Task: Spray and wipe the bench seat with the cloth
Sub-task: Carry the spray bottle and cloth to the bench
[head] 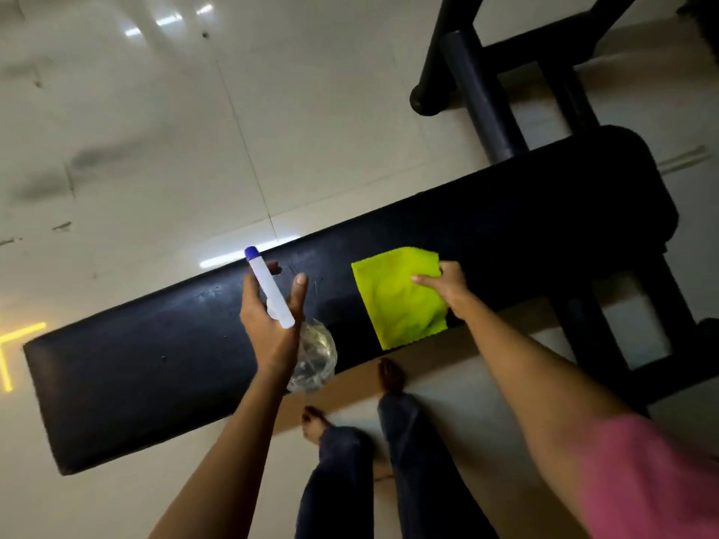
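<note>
A long black padded bench seat [155, 363] runs diagonally from lower left to upper right. My left hand [272, 317] holds a clear spray bottle [315, 355] above its middle; the white spray head with a blue nozzle [268, 285] points up and away, and my fingers are loosely spread around it. A bright yellow-green cloth [400, 297] lies flat on the seat to the right of the bottle. My right hand [443, 285] pinches the cloth's far right corner. Small wet specks show on the seat near the bottle.
The bench's black metal frame and legs [478, 91] stand at the upper right. Pale glossy floor tiles [155, 130] surround the bench. My bare feet [389, 375] stand right by its near edge. A yellow floor marking [15, 344] sits at the far left.
</note>
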Demonstrator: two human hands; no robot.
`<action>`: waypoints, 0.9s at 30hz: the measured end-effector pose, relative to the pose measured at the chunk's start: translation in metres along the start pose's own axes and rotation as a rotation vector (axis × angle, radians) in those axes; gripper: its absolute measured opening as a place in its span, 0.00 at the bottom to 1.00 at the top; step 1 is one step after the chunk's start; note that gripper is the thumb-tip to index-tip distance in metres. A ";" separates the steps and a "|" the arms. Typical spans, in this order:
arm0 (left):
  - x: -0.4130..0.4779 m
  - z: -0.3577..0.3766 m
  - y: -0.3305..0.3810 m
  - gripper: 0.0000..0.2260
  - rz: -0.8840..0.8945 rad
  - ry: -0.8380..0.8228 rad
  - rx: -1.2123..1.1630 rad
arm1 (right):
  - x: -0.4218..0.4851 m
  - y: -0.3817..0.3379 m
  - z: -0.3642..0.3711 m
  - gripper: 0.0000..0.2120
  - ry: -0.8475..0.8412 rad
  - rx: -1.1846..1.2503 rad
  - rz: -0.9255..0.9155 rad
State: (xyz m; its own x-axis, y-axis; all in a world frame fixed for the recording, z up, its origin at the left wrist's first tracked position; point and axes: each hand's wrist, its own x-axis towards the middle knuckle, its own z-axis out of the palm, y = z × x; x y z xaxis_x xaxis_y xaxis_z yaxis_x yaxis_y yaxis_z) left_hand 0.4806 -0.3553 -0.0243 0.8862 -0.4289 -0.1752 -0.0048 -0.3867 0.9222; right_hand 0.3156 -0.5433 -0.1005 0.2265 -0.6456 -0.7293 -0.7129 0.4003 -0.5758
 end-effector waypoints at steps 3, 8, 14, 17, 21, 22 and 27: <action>0.000 0.017 -0.008 0.16 -0.013 -0.005 0.016 | 0.013 0.006 0.001 0.16 0.044 -0.001 -0.010; 0.007 0.024 -0.002 0.13 -0.019 0.020 0.010 | 0.012 0.000 0.011 0.14 -0.004 0.132 -0.059; 0.015 0.020 0.007 0.12 0.018 0.013 0.032 | 0.027 -0.008 0.017 0.16 0.075 0.110 -0.092; 0.016 0.019 0.008 0.13 0.032 0.019 0.055 | 0.039 -0.003 0.015 0.17 0.091 -0.016 -0.081; 0.011 0.015 0.006 0.21 0.028 0.023 0.042 | 0.030 -0.007 0.007 0.24 0.164 -0.174 -0.096; 0.011 0.014 0.005 0.23 0.010 0.019 0.036 | 0.025 -0.008 0.006 0.27 0.226 -0.237 -0.117; 0.006 0.002 0.006 0.23 -0.102 -0.004 0.023 | -0.018 -0.003 0.027 0.37 0.319 -0.692 -0.479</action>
State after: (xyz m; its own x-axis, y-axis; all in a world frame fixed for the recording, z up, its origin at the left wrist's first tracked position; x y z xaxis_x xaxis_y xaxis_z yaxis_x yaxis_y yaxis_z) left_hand 0.4844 -0.3618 -0.0207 0.8806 -0.3900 -0.2691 0.0746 -0.4467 0.8916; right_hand 0.3319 -0.5149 -0.0954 0.4806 -0.8337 -0.2719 -0.8531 -0.3726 -0.3652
